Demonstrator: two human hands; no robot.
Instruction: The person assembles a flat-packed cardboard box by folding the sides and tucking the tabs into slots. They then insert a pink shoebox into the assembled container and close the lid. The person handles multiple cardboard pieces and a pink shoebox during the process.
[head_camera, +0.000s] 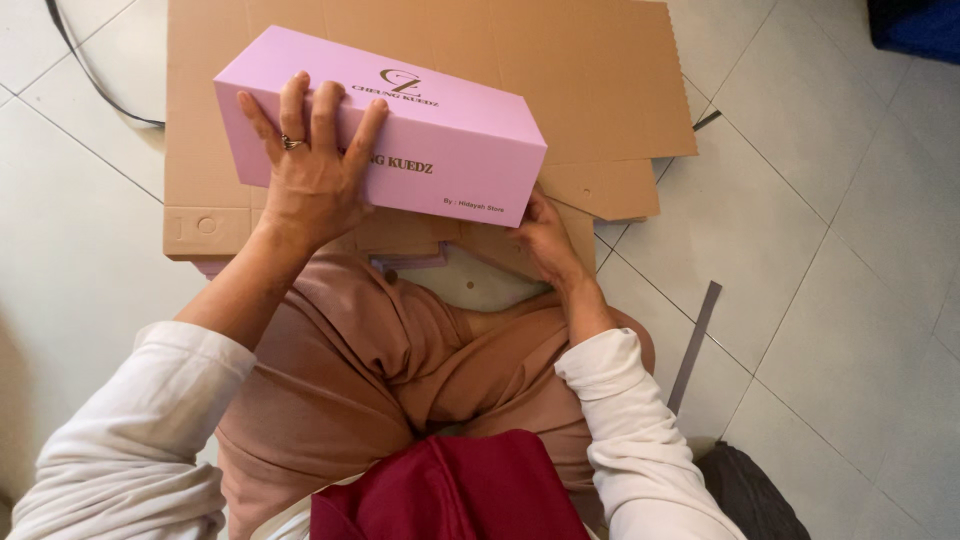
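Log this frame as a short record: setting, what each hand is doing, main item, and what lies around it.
setting: person seated on a tiled floor, seen from above
main item: long pink box, closed, lying over flat cardboard
left hand: left hand spread flat on the box's near-left end, ring on one finger
right hand: right hand gripping the box's lower right corner from below
nearby: grey strip on the floor, black cable at upper left, dark red cloth on the lap
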